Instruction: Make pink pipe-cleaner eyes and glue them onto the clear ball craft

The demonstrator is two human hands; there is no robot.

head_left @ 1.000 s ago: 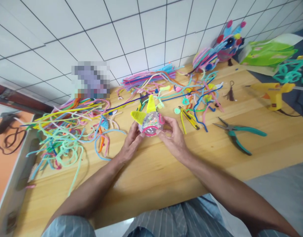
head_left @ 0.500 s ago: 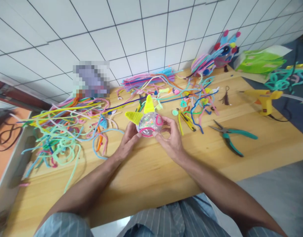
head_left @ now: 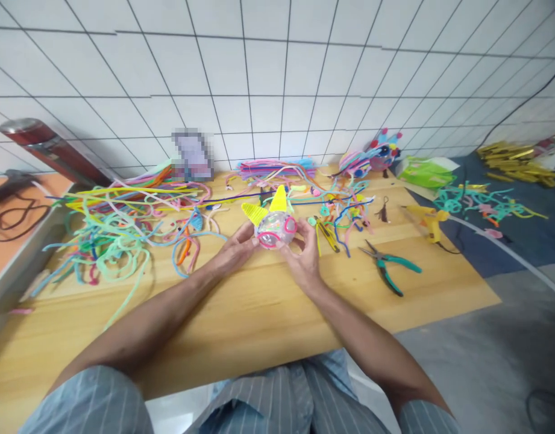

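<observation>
Between my two hands, above the table, is a clear rounded craft figure (head_left: 275,228) with two yellow pipe-cleaner ears (head_left: 278,199) and pink pipe-cleaner rings on its front. My left hand (head_left: 241,244) grips its left side, the thumb at the lower edge. On the opposite side my right hand (head_left: 302,253) holds it, thumb below and fingers curled behind the right ring. Both hands are closed round the figure, and some fingertips are hidden behind it. Just right of my right hand lies a yellow utility knife (head_left: 328,235).
Loose pipe cleaners (head_left: 119,256) cover the table's left. Pliers with teal handles (head_left: 390,265) lie spread to the right, near a yellow glue gun (head_left: 428,222). Against the tiled wall stand a bundle of pipe cleaners (head_left: 275,169) and a finished colourful figure (head_left: 372,158).
The camera view has tilted up and turned right, so more wall and floor show. Both hands still hold the figure in nearly the same pose.
</observation>
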